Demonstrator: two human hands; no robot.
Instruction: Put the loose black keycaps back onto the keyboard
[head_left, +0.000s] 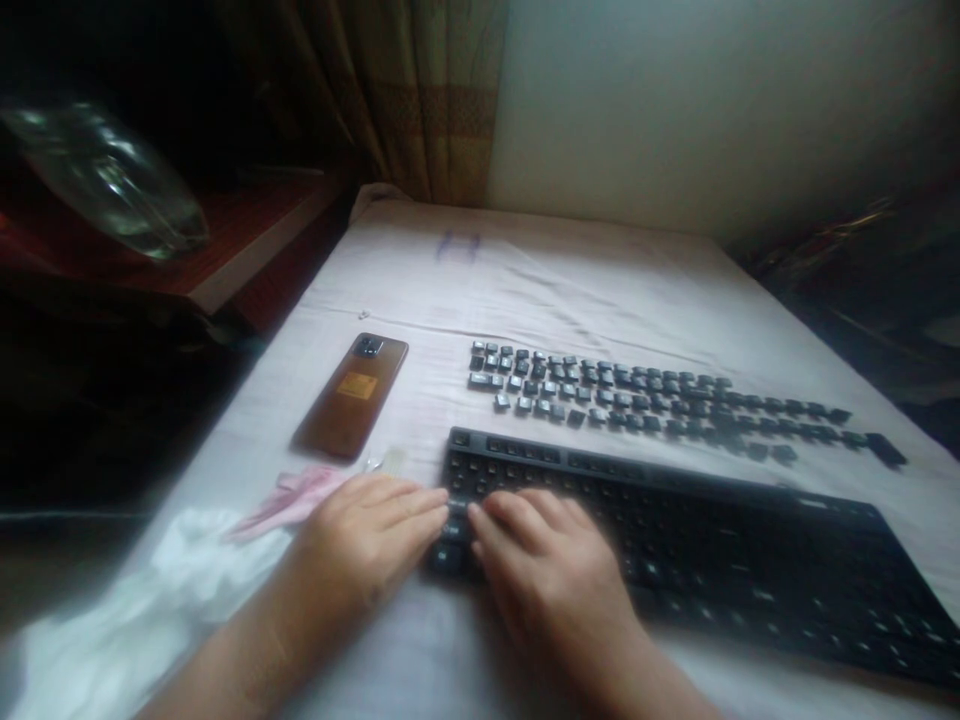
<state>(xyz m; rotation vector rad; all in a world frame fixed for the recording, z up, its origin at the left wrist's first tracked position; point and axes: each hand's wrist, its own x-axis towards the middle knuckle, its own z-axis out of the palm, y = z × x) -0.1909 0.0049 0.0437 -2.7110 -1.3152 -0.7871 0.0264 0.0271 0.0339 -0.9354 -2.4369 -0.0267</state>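
Note:
A black keyboard frame (720,545) lies on a pale cloth-covered table (585,280). Several loose black keycaps (645,395) are laid out in rows just behind it. My left hand (367,535) rests flat at the keyboard's left end, fingers stretched out and touching its corner. My right hand (540,565) lies on the keyboard's left part, fingers curled down onto it and pointing toward the left hand. Whether either hand holds anything small is hidden.
A brown phone (351,397) lies face down left of the keycaps. A pink cloth (289,500) and white crumpled tissue (187,565) sit near my left wrist. A glass bottle (105,180) rests on a dark wooden shelf at the far left. Curtain hangs behind.

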